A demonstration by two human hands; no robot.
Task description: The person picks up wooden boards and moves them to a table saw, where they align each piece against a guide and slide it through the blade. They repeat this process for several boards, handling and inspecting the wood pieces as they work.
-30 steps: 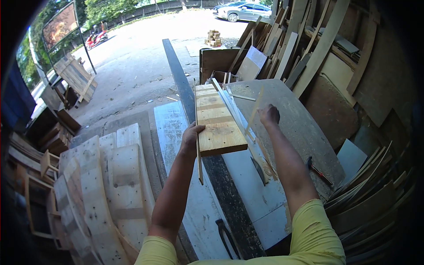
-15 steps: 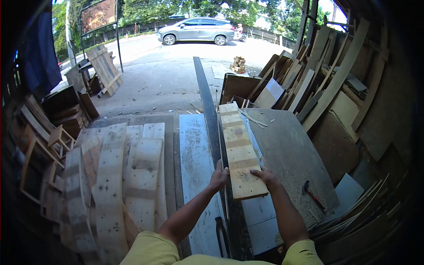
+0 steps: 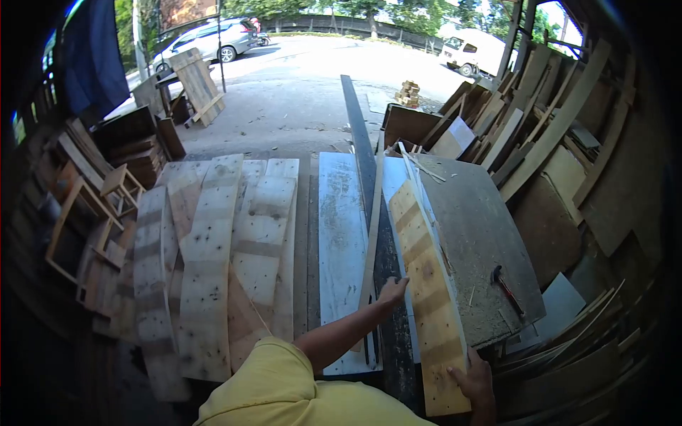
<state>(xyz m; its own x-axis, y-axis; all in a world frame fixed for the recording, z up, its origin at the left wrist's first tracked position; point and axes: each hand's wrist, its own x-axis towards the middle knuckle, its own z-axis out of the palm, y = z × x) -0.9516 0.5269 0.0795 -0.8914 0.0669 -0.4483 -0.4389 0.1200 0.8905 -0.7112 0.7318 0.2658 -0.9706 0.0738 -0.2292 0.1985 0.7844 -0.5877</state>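
A long pale wooden plank (image 3: pixel 426 284) with darker cross bands lies lengthwise on the saw table (image 3: pixel 483 241), its near end by my body. My right hand (image 3: pixel 474 380) grips the plank's near right edge. My left hand (image 3: pixel 392 290) rests on the plank's left edge, beside a thin wooden strip (image 3: pixel 371 234) and the dark fence rail (image 3: pixel 366 153) running away from me. Yellow sleeves cover my upper arms.
A hammer (image 3: pixel 506 287) lies on the table's right side amid sawdust. Curved pale boards (image 3: pixel 213 248) are stacked on the floor at left, with wooden frames (image 3: pixel 85 213) beyond. Planks lean against the right wall (image 3: pixel 540 121). Cars are parked outside.
The plank has come back toward me and now lies further down the table. My right hand shifted to its near end; my left hand stays at its left edge. My view turned left.
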